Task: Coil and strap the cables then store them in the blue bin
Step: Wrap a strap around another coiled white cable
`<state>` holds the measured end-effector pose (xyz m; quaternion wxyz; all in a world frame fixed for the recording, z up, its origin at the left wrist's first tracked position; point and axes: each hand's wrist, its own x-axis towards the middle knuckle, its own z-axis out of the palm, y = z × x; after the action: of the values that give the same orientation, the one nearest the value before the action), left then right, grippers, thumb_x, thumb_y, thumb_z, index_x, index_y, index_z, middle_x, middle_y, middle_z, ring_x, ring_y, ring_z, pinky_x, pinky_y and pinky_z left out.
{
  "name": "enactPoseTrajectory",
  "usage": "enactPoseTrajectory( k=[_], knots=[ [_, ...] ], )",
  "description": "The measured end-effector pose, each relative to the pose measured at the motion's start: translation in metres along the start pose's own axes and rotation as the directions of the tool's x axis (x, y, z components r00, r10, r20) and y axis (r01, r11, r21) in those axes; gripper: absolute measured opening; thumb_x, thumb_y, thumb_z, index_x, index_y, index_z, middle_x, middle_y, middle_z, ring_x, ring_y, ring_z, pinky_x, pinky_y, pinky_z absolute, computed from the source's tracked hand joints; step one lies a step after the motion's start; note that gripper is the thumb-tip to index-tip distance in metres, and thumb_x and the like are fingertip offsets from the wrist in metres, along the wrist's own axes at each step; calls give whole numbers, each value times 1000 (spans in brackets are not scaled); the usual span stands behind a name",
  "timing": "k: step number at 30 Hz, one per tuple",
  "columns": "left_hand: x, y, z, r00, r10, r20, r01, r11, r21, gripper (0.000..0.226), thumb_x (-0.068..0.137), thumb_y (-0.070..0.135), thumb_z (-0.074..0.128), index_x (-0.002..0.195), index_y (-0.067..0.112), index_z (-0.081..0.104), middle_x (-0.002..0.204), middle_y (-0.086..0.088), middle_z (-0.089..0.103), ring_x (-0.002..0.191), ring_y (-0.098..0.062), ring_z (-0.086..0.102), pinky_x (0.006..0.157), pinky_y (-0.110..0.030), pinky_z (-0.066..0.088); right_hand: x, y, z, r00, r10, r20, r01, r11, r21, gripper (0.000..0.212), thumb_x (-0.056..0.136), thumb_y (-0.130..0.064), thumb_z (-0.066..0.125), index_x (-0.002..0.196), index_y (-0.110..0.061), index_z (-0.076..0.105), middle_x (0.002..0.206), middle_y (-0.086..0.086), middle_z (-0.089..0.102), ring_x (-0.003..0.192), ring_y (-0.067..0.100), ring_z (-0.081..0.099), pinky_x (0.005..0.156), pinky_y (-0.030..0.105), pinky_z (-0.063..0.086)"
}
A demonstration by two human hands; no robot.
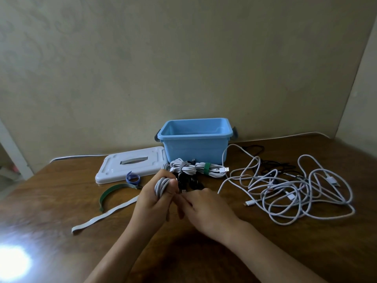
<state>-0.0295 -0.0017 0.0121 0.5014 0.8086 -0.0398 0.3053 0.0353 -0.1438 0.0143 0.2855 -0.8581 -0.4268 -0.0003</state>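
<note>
On a glossy brown wooden worktop (61, 211), a flat grey strap (106, 213) lies stretched out at far left, beside a curved dark green strap (111, 193) and a small rolled blue strap (132, 178). Behind them rests a smooth white plastic lid (114, 168) with a recessed handle. At centre, the left hand (155, 199) has its grip clamped around a tight coil of pale grey braided cable (161, 185), while the right hand (206, 209) pinches the cable's plug end just beside it. Beyond the hands sit strapped bundles (195, 169), white cords banded in grey and green above a black one, touching the front of the open blue bin (193, 146). To the right sprawls a loose tangle of white and black cables (295, 190).
</note>
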Motion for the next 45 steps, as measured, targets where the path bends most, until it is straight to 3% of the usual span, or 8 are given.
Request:
enactPoseTrajectory(
  k=[8,11,14,20,28,35,41,45],
  knots=[
    [6,2,-12,986,-115,-123,88,975,-206,27,97,32,47,87,8,53,74,-6,68,80,-32,69,75,-44,58,1,15,-3,993,67,102,-61,996,-57,48,106,-55,27,99,-25,63,86,-7,61,91,20,62,75,33,37],
    [4,7,-10,987,-138,-83,106,946,-306,29,96,33,48,91,4,50,71,-10,64,70,-29,65,66,-33,57,-1,13,-1,989,20,143,0,990,-140,44,109,-49,27,94,-26,61,91,-6,66,92,20,62,93,38,40],
    [3,6,-10,991,-114,-74,85,942,-324,24,99,31,47,89,9,50,66,-7,50,59,-24,48,53,-30,45,-1,7,5,977,-7,215,34,992,-124,35,107,-48,34,95,-29,60,103,-1,70,99,23,62,84,36,38],
    [8,-8,-16,984,-41,-171,49,998,47,27,94,40,48,84,14,52,63,0,52,57,-11,48,54,-29,43,-2,9,-16,963,-105,249,141,981,-135,20,100,-38,57,119,-35,63,112,-5,64,106,19,59,85,36,45],
    [9,-16,-16,996,-44,-72,65,944,324,25,87,51,49,85,26,48,70,5,59,67,-1,57,56,-15,43,-6,10,-37,950,-312,16,310,935,-173,20,98,-42,61,112,-36,73,98,-14,60,90,8,59,75,28,47],
    [7,-19,-16,996,-20,91,1,979,205,75,59,98,49,90,29,50,81,23,65,63,2,56,55,-13,41,-5,12,-33,900,-339,-275,308,939,-151,24,90,-53,63,93,-33,75,84,-15,61,75,2,57,64,14,42],
    [7,-21,-13,946,-193,262,105,943,315,59,64,56,87,104,32,50,96,5,66,86,-8,67,73,-29,59,-3,12,-32,902,-305,-305,287,952,-103,15,87,-40,76,90,-26,72,85,-16,56,77,-2,50,66,5,33],
    [5,-22,-10,953,-202,224,88,898,432,24,93,26,67,102,33,46,92,6,63,79,-3,62,69,-28,57,-4,11,-35,932,-262,-252,245,965,-97,15,92,-46,69,94,-31,70,84,-21,51,77,-3,51,65,7,33]
  ],
)
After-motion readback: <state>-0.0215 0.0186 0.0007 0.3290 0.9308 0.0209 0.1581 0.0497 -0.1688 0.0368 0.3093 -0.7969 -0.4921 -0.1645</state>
